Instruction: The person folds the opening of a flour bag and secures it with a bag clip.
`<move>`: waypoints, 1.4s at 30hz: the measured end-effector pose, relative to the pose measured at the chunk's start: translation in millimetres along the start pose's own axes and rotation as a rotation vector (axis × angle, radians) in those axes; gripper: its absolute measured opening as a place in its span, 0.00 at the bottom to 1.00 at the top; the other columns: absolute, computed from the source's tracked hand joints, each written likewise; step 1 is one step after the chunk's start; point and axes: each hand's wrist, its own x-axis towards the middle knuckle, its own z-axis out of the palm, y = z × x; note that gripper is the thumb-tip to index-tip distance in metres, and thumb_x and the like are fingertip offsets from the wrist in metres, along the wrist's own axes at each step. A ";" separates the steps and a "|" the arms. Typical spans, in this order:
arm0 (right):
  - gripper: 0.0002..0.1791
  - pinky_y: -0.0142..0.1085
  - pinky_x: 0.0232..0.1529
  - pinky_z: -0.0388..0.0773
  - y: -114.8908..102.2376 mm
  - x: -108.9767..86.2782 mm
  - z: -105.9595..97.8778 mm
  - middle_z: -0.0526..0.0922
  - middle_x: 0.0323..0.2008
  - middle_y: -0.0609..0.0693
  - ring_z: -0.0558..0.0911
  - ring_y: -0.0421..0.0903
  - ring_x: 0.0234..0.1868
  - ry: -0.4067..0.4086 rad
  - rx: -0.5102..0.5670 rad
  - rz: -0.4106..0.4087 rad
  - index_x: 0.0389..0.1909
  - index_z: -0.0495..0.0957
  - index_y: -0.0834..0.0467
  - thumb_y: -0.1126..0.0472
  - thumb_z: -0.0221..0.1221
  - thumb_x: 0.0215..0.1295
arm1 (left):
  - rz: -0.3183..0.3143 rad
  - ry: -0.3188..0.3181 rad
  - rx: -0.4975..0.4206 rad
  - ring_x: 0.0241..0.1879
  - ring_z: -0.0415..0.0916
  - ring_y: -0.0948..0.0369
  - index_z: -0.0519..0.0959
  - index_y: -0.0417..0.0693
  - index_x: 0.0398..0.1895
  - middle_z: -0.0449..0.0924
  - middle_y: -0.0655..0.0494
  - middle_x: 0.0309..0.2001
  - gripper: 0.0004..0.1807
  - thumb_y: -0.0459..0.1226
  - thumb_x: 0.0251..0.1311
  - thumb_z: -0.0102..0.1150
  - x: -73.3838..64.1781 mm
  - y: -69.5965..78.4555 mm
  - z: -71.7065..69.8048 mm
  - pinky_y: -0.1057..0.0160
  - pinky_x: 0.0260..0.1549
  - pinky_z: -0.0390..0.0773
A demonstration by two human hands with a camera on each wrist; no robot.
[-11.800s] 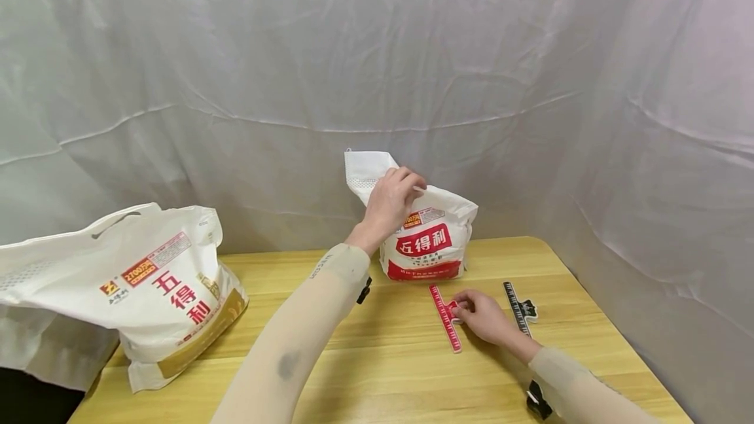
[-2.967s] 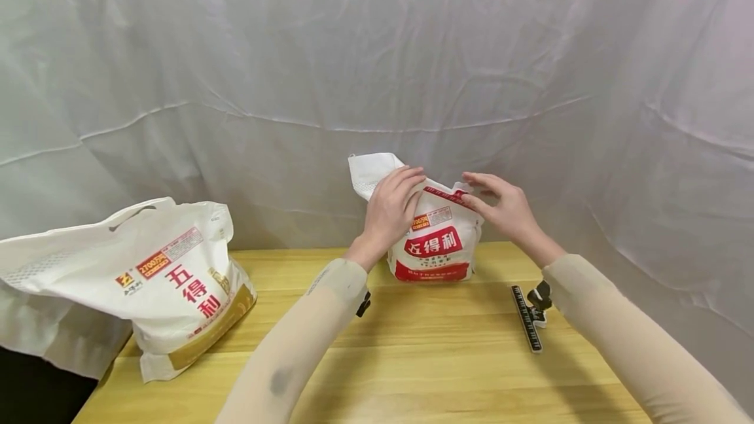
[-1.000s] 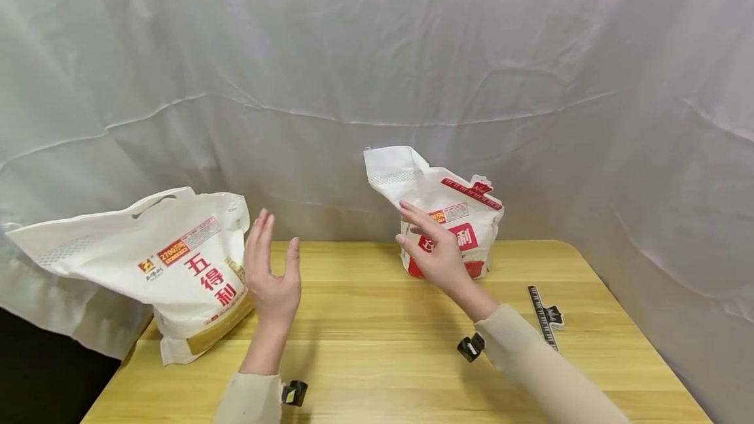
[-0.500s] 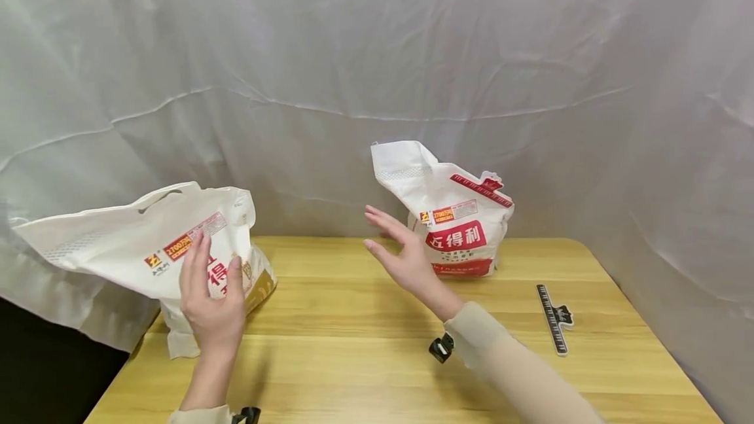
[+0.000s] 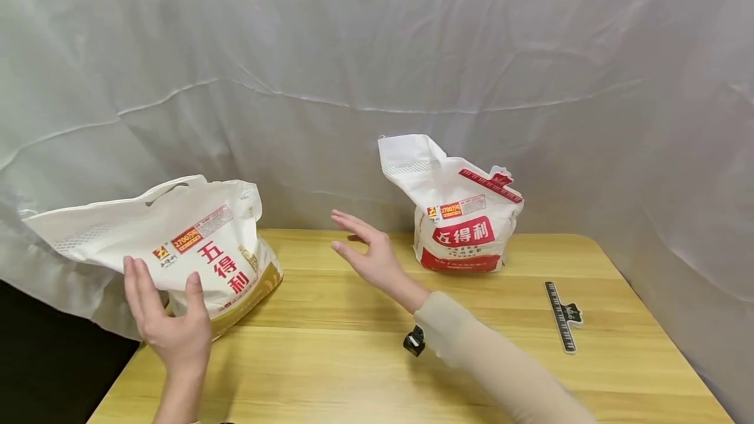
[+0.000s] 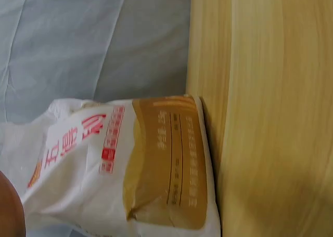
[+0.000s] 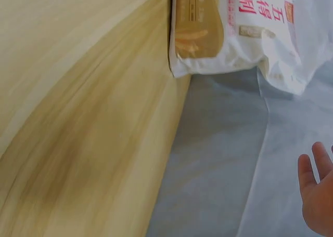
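On the left of the table leans a white flour bag with red lettering and a gold-brown base, its long top slumping left. My left hand is raised in front of its lower left part, fingers straight and thumb apart; contact cannot be told. In the left wrist view the same flour bag fills the lower left. My right hand hovers between the two bags, fingers extended, holding nothing. Behind it to the right stands a smaller white-and-red flour bag, a red bag clip on its folded top edge.
A black bag clip lies on the right of the wooden table. Grey cloth hangs behind and along the sides. A dark area lies beyond the table's left edge.
Earlier the right hand took the red clip from the table and both hands worked at the smaller bag's top, where it now sits. Since then both hands have moved left toward the larger bag.
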 end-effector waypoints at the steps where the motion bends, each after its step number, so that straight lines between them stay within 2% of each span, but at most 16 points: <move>1: 0.27 0.49 0.62 0.80 0.5 1.6 4.5 0.76 0.71 0.48 0.79 0.46 0.66 -0.009 0.007 0.010 0.69 0.77 0.58 0.65 0.67 0.69 | 0.003 0.002 0.007 0.79 0.55 0.53 0.65 0.39 0.77 0.59 0.45 0.79 0.42 0.28 0.58 0.69 0.2 -1.5 -2.2 0.60 0.78 0.54; 4: 0.28 0.50 0.62 0.79 2.0 6.8 18.0 0.75 0.72 0.48 0.81 0.48 0.64 -0.043 0.019 0.037 0.70 0.76 0.56 0.63 0.66 0.71 | 0.012 0.003 0.034 0.80 0.53 0.53 0.65 0.38 0.77 0.58 0.44 0.80 0.41 0.29 0.58 0.69 0.1 -4.0 -8.1 0.60 0.77 0.53; 10: 0.28 0.49 0.63 0.79 8.5 16.9 41.5 0.74 0.72 0.51 0.80 0.55 0.64 -0.086 0.018 0.088 0.71 0.75 0.57 0.61 0.65 0.72 | 0.059 0.015 0.056 0.79 0.52 0.49 0.63 0.32 0.76 0.57 0.34 0.77 0.44 0.31 0.55 0.69 -0.2 -10.7 -15.5 0.57 0.78 0.49; 13: 0.28 0.49 0.63 0.78 11.7 20.8 51.7 0.73 0.73 0.51 0.80 0.54 0.64 -0.104 0.018 0.136 0.71 0.75 0.56 0.61 0.65 0.72 | 0.060 -0.014 0.075 0.79 0.51 0.50 0.62 0.34 0.77 0.56 0.34 0.77 0.46 0.33 0.55 0.70 -0.2 -19.4 -19.5 0.58 0.78 0.49; 19: 0.28 0.47 0.64 0.78 16.7 27.7 68.7 0.74 0.72 0.49 0.80 0.52 0.65 -0.154 0.004 0.212 0.72 0.74 0.54 0.58 0.64 0.73 | -0.030 -0.107 0.110 0.80 0.50 0.53 0.56 0.43 0.82 0.53 0.41 0.80 0.53 0.32 0.54 0.75 -2.5 -31.2 -25.1 0.61 0.77 0.49; 23: 0.29 0.38 0.61 0.78 19.0 31.0 75.9 0.77 0.70 0.47 0.80 0.49 0.65 -0.164 -0.019 0.275 0.73 0.74 0.50 0.55 0.65 0.72 | -0.113 -0.181 0.107 0.80 0.49 0.53 0.48 0.47 0.84 0.49 0.44 0.82 0.60 0.31 0.53 0.77 -4.9 -31.8 -24.0 0.62 0.77 0.47; 27: 0.32 0.38 0.64 0.77 22.6 34.7 84.4 0.76 0.71 0.48 0.79 0.48 0.66 -0.182 -0.006 0.321 0.75 0.71 0.49 0.54 0.65 0.72 | -0.175 -0.243 0.102 0.81 0.46 0.54 0.41 0.51 0.85 0.46 0.48 0.83 0.65 0.31 0.52 0.78 -6.6 -30.0 -21.7 0.59 0.78 0.45; 31: 0.37 0.41 0.69 0.72 23.8 41.2 96.2 0.71 0.75 0.48 0.75 0.48 0.71 -0.228 0.022 0.351 0.79 0.63 0.47 0.53 0.65 0.73 | -0.222 -0.275 0.104 0.81 0.45 0.54 0.37 0.55 0.86 0.44 0.49 0.84 0.70 0.29 0.50 0.79 -6.7 -28.6 -20.2 0.55 0.78 0.45; 34: 0.40 0.42 0.71 0.70 22.3 46.0 104.0 0.68 0.76 0.45 0.72 0.48 0.73 -0.268 0.016 0.370 0.81 0.59 0.44 0.51 0.64 0.73 | -0.245 -0.285 0.108 0.80 0.45 0.55 0.34 0.56 0.86 0.43 0.50 0.84 0.72 0.28 0.48 0.80 -6.4 -28.8 -17.9 0.56 0.78 0.44; 38: 0.39 0.43 0.72 0.68 21.9 49.1 111.1 0.65 0.78 0.43 0.70 0.48 0.74 -0.314 -0.029 0.372 0.82 0.56 0.42 0.49 0.61 0.75 | -0.254 -0.296 0.112 0.81 0.45 0.57 0.32 0.54 0.85 0.44 0.51 0.84 0.73 0.27 0.49 0.79 -8.2 -29.3 -13.7 0.61 0.78 0.42; 42: 0.36 0.44 0.73 0.67 19.5 48.2 115.2 0.63 0.78 0.41 0.69 0.48 0.75 -0.356 -0.082 0.384 0.83 0.54 0.38 0.49 0.56 0.79 | -0.254 -0.302 0.124 0.80 0.47 0.52 0.32 0.53 0.85 0.45 0.49 0.83 0.72 0.28 0.50 0.79 -11.4 -29.4 -11.8 0.60 0.78 0.45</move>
